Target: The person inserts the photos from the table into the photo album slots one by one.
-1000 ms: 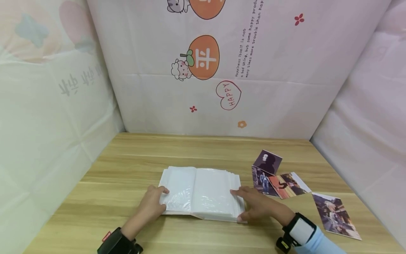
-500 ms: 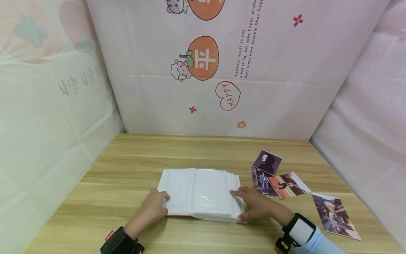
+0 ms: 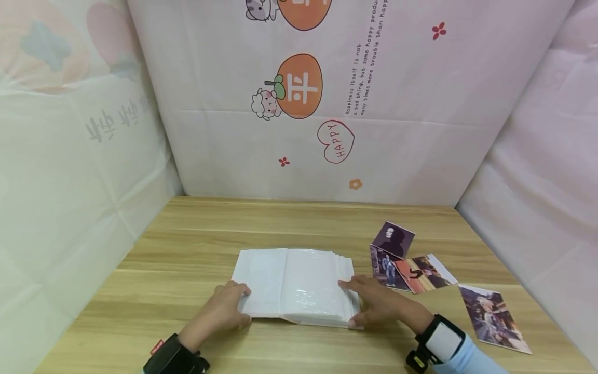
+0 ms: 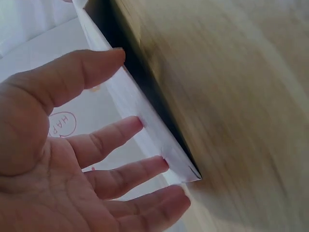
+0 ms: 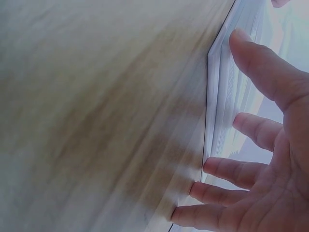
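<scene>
A white photo album (image 3: 308, 285) with clear plastic sleeves lies spread on the table. Its left side is a plain white panel, while the thicker stack of glossy pages is on the right. My left hand (image 3: 226, 306) touches the album's left edge, its thumb and fingers extended; in the left wrist view the fingertips (image 4: 135, 123) lie against the white panel, with a dark gap beneath it. On the opposite side, my right hand (image 3: 380, 301) rests along the page edges. The right wrist view has its straight, spread fingers (image 5: 231, 171) touching the album's side.
Several photo prints lie right of the album: a dark portrait (image 3: 394, 239), a standing figure (image 3: 388, 267), an orange-toned print (image 3: 426, 272), and a separate one (image 3: 495, 317) nearer the front. White printed cloth (image 3: 224, 145) encloses the wooden table (image 3: 154, 291) at the back and sides.
The glossy left-hand page seen a second ago no longer shows, and a plain white panel is there instead. My left hand has shifted slightly at that edge. The right hand stays put.
</scene>
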### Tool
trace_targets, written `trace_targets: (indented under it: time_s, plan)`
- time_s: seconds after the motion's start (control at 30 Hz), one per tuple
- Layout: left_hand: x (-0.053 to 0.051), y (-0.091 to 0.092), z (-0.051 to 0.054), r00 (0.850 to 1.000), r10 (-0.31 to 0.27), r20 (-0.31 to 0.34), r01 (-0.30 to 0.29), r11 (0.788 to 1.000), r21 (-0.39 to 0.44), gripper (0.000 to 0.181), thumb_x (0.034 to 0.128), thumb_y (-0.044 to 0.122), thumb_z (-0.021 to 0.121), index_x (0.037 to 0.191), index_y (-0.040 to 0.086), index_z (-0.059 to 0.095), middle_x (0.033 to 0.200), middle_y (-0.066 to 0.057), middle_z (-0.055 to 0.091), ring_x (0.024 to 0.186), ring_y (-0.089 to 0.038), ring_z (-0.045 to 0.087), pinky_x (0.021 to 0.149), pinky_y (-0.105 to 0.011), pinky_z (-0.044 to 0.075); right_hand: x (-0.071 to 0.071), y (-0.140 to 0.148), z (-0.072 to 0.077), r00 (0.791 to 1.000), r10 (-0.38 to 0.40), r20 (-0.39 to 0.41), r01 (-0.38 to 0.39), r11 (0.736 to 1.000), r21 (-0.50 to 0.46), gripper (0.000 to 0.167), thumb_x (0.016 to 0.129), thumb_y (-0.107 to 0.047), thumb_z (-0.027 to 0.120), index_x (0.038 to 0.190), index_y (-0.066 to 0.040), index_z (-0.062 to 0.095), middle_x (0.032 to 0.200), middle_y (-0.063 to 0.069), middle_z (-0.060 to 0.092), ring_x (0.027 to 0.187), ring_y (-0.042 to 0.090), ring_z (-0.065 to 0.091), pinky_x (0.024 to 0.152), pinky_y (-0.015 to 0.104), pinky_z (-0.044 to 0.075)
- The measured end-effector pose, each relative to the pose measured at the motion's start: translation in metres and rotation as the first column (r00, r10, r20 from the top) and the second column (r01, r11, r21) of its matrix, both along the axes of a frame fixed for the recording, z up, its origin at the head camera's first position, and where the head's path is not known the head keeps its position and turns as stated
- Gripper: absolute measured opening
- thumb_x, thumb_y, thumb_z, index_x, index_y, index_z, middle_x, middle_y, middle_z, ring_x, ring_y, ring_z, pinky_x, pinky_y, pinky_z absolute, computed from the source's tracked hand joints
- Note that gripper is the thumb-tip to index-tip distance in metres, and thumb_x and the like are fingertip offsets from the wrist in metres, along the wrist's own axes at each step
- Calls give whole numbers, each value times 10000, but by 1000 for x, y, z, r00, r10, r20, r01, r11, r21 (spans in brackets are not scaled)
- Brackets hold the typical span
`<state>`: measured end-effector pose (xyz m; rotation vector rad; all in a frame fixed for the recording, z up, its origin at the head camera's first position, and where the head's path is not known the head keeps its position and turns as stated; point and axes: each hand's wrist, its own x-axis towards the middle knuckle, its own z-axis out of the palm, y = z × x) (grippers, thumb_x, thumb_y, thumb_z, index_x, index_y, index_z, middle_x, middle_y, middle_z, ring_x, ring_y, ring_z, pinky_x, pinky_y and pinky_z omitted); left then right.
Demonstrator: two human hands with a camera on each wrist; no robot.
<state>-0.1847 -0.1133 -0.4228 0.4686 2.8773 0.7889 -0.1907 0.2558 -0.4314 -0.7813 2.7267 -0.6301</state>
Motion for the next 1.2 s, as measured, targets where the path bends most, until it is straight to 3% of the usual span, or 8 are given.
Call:
trace_targets:
  time_s: [0.57, 0.77, 0.97, 1.07, 1.2]
  plan:
    - [1, 3, -4, 999, -8, -54, 7, 1000, -17, 519, 573, 145, 832, 1018, 47, 583, 1030, -155, 540, 910, -342, 502, 780, -495, 431, 1, 1, -2, 1000, -6, 4, 6, 1000, 2, 840, 731, -469, 735, 1406, -97, 401, 1382, 303, 316, 1228, 505, 302, 924, 646, 273]
    - [1, 3, -7, 997, -10, -78, 8, 1000, -20, 525, 568, 147, 836, 1014, 41, 580, 1000, -154, 533, 883, -341, 504, 756, -489, 438, 0, 4, -2, 1000, 0, -8, 0, 999, -32, 930, 720, -485, 736, 1432, -59, 315, 1374, 284, 344, 1229, 461, 331, 944, 611, 286]
    - [1, 3, -8, 996, -16, -83, 14, 1000, -17, 521, 570, 143, 835, 1009, 33, 576, 979, -149, 527, 867, -340, 505, 748, -490, 440, -4, 15, 5, 993, 25, -118, -33, 997, -67, 889, 759, -443, 721, 1399, 33, 329, 1350, 268, 399, 1214, 425, 382, 963, 559, 303]
    - [1, 3, -8, 997, -17, -82, 15, 1000, -17, 517, 576, 142, 836, 1009, 32, 576, 980, -149, 525, 867, -337, 504, 748, -486, 439, -6, 25, 12, 988, -8, -151, -5, 997, -83, 815, 785, -401, 715, 1366, 56, 370, 1320, 279, 424, 1195, 441, 394, 946, 570, 314]
    - [0, 2, -8, 996, -20, -87, 19, 1000, -12, 515, 572, 141, 833, 1006, 34, 574, 972, -142, 521, 860, -332, 501, 743, -482, 439, -11, 44, 21, 981, -128, -147, 118, 990, -71, 736, 798, -343, 720, 1346, 40, 411, 1303, 280, 442, 1180, 444, 414, 923, 569, 341]
